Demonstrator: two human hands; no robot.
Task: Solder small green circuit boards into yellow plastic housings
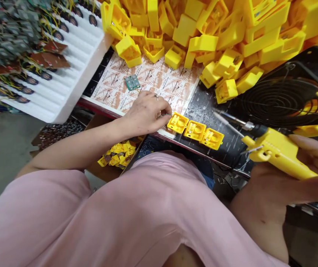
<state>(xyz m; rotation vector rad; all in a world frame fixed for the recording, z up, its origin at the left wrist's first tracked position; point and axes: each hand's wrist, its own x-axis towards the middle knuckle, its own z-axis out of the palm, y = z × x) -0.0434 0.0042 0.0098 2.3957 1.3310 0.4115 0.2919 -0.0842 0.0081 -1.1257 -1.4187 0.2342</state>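
Note:
My left hand [147, 111] rests on the bench edge, fingers curled and pinched against the leftmost of three small yellow plastic housings [177, 122] lined up in a row. The other two housings [194, 130] [212, 138] lie to its right on the black mat. My right hand [311, 163] grips a yellow hot-glue gun [275, 150], its metal nozzle [231, 120] pointing left toward the row. A small green circuit board [132, 82] lies on the printed sheet [172, 83] above my left hand.
A big heap of yellow housings [217, 29] fills the back of the bench. A white foam tray [72, 55] with wired boards sits at left, a black fan grille [278, 100] at right. A cardboard box with yellow parts [118, 152] stands below the bench edge.

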